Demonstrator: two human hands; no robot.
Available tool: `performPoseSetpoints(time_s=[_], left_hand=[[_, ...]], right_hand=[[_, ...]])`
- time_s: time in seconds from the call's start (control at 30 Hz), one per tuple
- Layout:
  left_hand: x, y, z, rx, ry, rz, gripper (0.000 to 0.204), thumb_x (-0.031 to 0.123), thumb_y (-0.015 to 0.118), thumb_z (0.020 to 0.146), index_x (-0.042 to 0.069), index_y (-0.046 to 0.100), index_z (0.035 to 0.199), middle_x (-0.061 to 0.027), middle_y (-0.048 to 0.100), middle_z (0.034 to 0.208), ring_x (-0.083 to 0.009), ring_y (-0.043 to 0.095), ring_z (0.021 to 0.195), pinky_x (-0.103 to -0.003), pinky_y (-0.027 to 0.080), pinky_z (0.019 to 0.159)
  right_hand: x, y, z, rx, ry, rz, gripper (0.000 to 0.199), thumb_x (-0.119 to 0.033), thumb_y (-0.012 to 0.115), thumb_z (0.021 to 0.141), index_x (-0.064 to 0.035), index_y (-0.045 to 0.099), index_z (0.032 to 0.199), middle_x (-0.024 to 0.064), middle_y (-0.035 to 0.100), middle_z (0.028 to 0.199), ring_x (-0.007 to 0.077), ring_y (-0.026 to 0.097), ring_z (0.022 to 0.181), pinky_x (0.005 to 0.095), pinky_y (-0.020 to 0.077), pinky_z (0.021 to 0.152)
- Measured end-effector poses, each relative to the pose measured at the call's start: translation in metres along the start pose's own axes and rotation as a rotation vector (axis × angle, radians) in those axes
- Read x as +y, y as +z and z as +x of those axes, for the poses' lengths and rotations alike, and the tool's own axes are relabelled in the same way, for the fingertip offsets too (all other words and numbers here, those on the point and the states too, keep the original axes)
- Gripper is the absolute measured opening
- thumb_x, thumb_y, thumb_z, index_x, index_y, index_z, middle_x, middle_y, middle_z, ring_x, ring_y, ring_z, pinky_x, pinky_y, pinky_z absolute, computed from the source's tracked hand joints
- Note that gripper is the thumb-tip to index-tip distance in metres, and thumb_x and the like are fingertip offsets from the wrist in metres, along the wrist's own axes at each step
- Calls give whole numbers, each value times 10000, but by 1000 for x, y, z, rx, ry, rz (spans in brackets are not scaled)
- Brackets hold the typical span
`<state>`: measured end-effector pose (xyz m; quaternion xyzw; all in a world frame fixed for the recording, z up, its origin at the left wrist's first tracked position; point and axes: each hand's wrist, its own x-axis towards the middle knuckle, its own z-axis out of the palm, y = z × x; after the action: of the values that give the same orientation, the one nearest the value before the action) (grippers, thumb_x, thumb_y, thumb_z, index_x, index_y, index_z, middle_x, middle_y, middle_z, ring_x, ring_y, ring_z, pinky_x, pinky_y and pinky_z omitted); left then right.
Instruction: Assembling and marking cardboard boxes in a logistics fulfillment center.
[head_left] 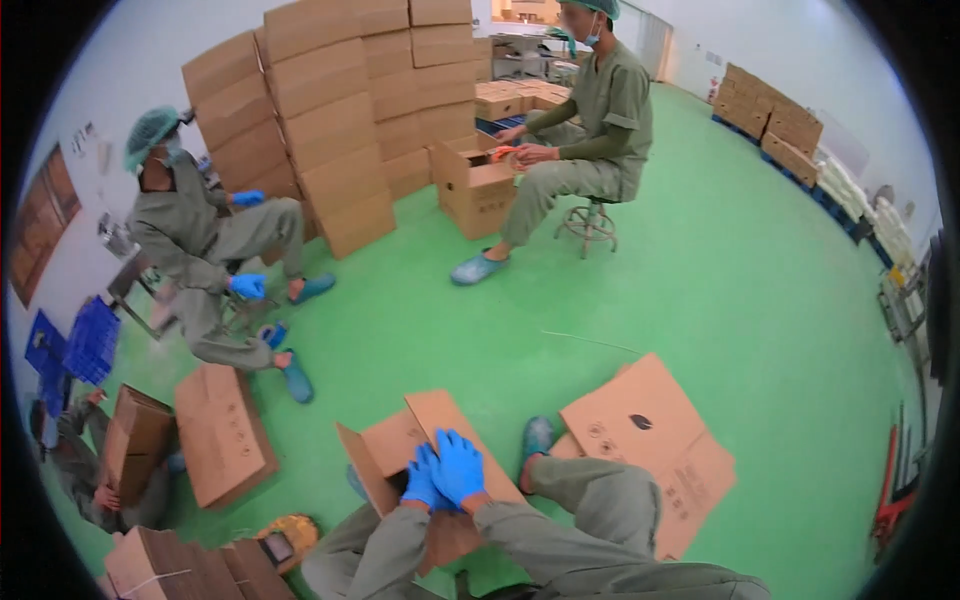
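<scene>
Between my knees an open cardboard box [395,432] stands on the floor, its flaps raised and its inside partly dark. Both my hands wear blue gloves and meet at the box's near right side. My right hand [459,466] lies flat with its fingers stretched forward against a flap [497,470]. Just left of it and partly behind it, my left hand [424,482] reaches over the opening, its visible fingers straight. I see nothing held in either hand.
Flattened cardboard boxes [625,410] lie on the green floor beside my right foot. More flattened cartons [165,565] and a tape roll [290,540] are at lower left. Co-workers sit left and ahead, one by an open carton [475,205]. Tall carton stacks [330,120] stand behind.
</scene>
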<state>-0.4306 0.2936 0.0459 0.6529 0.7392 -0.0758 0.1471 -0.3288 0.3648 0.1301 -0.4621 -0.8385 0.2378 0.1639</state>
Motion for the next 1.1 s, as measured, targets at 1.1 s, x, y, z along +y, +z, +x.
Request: performPoseSetpoints(time_s=[1.1], left_hand=[[84, -35, -16, 177, 90, -207, 1020, 646, 590, 743, -23, 287, 1451, -348, 177, 1492, -487, 107, 1411, -646, 40, 1100]], right_hand=[[385, -151, -177, 110, 1262, 741, 556, -404, 597, 841, -66, 537, 1278, 104, 594, 1233, 212, 572, 1089, 369, 451, 828]])
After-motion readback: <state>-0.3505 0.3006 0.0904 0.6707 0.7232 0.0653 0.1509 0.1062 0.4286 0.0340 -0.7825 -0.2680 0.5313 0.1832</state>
